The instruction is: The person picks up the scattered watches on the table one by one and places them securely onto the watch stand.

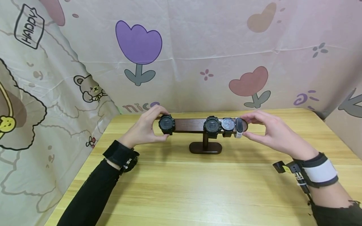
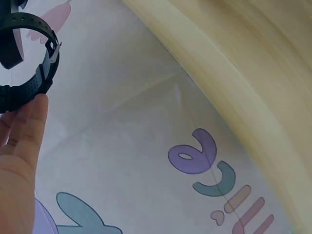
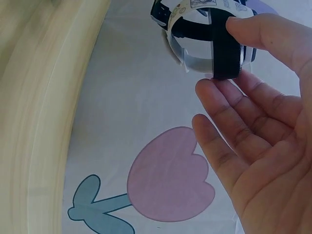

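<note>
Pinched between thumb and fingertips, the black digital watch [image 1: 166, 124] sits at the left end of the dark wooden watch stand [image 1: 195, 125], held there by the left hand [image 1: 147, 130] — fingers curled round its case from above and below. From the left wrist view, only a fingertip shows against the perforated black strap [image 2: 34, 85], buckle visible above it.

Right hand [image 1: 270, 131] closes on the slim fitness band [image 1: 238, 126] at the stand's right end — thumb on top, fingers beneath. Right wrist view confirms: thumb and fingertips [image 3: 214, 92] clamp the band's black face, its white strap looping behind.

Between the two held pieces, on the same crossbar: a second black digital watch [image 1: 212, 125] near the middle, and just beside it a round grey-faced watch [image 1: 228, 125], touching the fitness band's side.

Stand foot rests on a light wooden table [image 1: 181, 188]. Behind, a pale cartoon-print cloth [image 1: 198, 47] with tulips and a bear.
</note>
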### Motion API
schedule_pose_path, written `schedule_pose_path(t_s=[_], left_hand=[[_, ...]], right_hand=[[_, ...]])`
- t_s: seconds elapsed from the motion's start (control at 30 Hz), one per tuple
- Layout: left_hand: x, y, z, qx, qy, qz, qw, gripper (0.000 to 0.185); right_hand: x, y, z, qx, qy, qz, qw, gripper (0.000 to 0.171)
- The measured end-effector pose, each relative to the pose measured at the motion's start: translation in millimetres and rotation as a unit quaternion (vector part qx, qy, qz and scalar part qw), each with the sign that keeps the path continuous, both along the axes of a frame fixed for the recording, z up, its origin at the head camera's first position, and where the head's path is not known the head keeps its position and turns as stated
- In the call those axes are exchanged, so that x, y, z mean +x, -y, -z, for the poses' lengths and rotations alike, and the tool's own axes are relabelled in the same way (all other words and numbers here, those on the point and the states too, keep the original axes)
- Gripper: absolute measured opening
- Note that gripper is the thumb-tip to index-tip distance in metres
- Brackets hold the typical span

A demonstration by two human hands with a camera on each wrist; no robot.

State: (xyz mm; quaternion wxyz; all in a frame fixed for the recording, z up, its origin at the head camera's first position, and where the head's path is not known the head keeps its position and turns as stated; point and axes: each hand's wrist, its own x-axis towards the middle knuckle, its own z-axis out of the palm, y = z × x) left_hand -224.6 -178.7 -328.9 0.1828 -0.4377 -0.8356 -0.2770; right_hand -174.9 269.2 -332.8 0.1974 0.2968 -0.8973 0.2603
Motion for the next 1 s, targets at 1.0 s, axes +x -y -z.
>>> schedule_pose_path(t_s=[1.0], left_hand=[[-10.1, -47, -7.6, -0.036, -0.005, 0.063, 0.9973, 0.064]], right_hand=[[1.1, -2, -0.2, -0.005, 0.024, 0.009, 1.0, 0.053]])
